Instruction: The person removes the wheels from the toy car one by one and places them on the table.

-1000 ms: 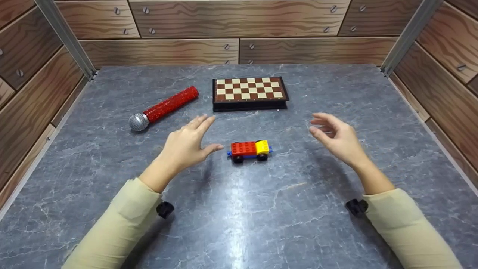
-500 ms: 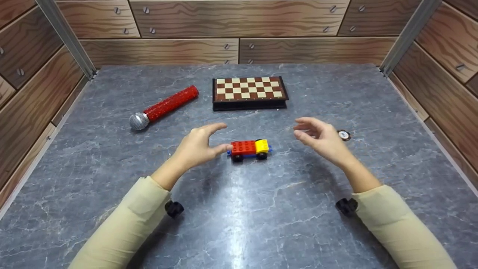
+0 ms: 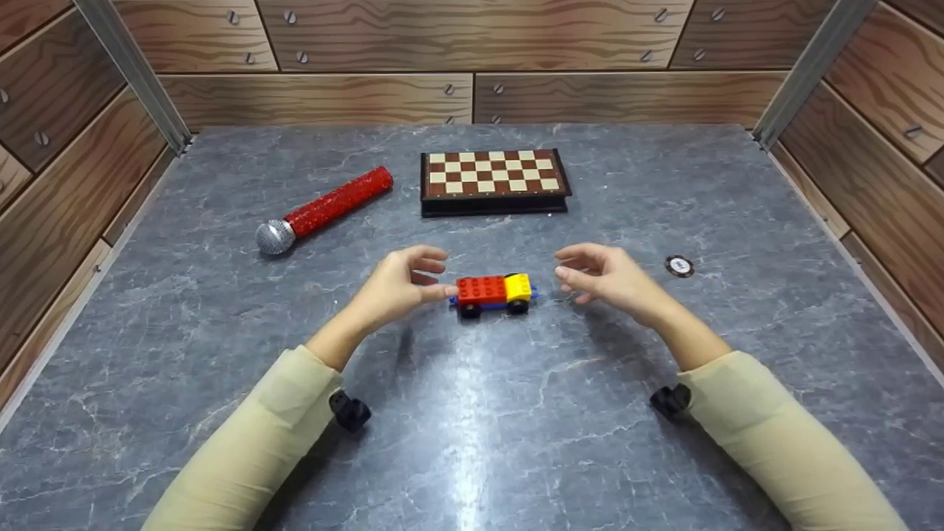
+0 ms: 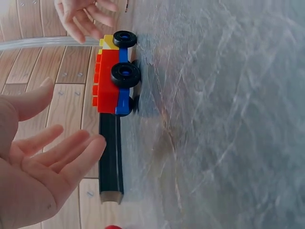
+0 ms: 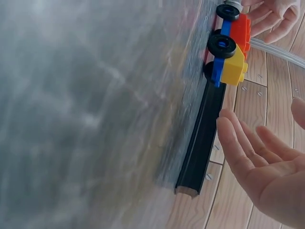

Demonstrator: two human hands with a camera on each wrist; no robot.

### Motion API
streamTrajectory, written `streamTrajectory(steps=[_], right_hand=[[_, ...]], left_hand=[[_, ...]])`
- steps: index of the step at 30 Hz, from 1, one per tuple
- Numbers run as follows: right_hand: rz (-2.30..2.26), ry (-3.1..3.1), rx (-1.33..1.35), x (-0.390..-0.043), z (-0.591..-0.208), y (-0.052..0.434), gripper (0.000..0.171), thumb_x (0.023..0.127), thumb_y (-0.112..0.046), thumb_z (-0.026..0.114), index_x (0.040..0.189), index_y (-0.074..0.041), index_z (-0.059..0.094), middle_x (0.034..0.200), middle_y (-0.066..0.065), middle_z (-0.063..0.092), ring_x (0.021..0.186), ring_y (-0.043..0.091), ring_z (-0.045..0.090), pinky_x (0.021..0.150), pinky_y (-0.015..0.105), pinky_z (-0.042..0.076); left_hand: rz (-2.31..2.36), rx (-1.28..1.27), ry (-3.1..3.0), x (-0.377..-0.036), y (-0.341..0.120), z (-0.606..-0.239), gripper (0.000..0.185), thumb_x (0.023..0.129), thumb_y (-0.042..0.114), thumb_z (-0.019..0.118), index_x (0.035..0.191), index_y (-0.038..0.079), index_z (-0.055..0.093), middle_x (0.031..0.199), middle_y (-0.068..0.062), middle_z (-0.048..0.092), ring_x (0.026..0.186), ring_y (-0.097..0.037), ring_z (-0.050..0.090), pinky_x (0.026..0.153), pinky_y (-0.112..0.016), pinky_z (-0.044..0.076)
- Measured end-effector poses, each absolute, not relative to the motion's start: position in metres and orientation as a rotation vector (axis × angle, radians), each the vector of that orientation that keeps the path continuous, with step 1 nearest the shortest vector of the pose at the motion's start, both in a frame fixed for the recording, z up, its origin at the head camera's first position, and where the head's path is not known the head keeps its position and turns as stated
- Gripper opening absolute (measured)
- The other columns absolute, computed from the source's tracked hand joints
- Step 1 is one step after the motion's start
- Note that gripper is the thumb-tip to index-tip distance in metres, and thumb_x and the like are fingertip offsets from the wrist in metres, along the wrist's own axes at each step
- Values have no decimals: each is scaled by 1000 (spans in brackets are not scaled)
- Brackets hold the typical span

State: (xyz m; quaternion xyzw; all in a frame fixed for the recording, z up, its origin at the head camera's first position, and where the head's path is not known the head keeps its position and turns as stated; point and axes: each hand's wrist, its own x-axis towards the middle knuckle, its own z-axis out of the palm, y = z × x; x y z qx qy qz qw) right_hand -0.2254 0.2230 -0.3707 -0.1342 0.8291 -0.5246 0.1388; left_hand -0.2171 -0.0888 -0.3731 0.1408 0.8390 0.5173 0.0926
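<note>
- Toy car (image 3: 483, 293), landmark for this list: red studded body, yellow front block, blue base, black wheels; stands upright on the grey marbled desk (image 3: 590, 450), yellow end to the right.
- Left grip (image 3: 398, 286), a bare hand: just left of the toy car, beside its red end; thumb and fingers spread apart, fingers lightly bent, nothing held. A gap to the car shows in the left wrist view.
- Right grip (image 3: 603, 279), a bare hand: just right of the toy car, near its yellow end and apart from it; fingers relaxed, nothing held.
- Checkered case (image 3: 494, 177), brown and cream squares, dark edge: lies flat behind the toy car.
- Microphone (image 3: 335, 204), red glittery handle, silver head: lies aslant, behind and left of the toy car.
- Chip (image 3: 679, 266), round, dark rim, pale centre, print illegible: flat, well right of the toy car.
- Sleeves (image 3: 247, 435), pale, two: on the toy car's near side; black devices (image 3: 350, 411) at the cuffs.
- Panelled walls (image 3: 479, 33), wood-grain: behind the toy car and to both sides.
</note>
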Motion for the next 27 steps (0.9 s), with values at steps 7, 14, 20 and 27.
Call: streamTrajectory(steps=[7, 14, 20, 27], right_hand=[[-1487, 2231, -316, -230, -372, 217, 55, 91, -27, 61, 130, 7, 43, 118, 28, 55, 95, 36, 62, 75, 43, 53], [-1460, 2143, -213, -234, -375, 211, 56, 91, -27, 61, 133, 5, 40, 117, 27, 55, 93, 33, 63, 74, 42, 54], [-1465, 2113, -140, -237, -377, 201, 65, 90, -28, 62, 138, 3, 32, 117, 27, 53, 91, 32, 64, 74, 42, 54], [-1455, 2124, -77, -238, -377, 193, 55, 92, -26, 59, 133, 5, 40, 113, 25, 55, 84, 29, 65, 73, 41, 54]], left_hand=[[1676, 207, 2250, -218, -90, -373, 48, 81, 13, 73, 124, 2, 55, 122, -19, 57, 99, -25, 61, 80, -42, 52], [1707, 57, 2118, -225, -89, -382, 48, 81, 15, 73, 124, 3, 55, 117, -15, 58, 97, -27, 61, 78, -42, 52], [1719, -16, 2060, -226, -85, -389, 46, 82, 13, 72, 123, 3, 55, 114, -15, 60, 95, -31, 63, 74, -41, 54], [1767, -27, 1997, -227, -79, -395, 44, 82, 12, 72, 121, 1, 56, 109, -17, 61, 87, -29, 65, 71, -39, 55]])
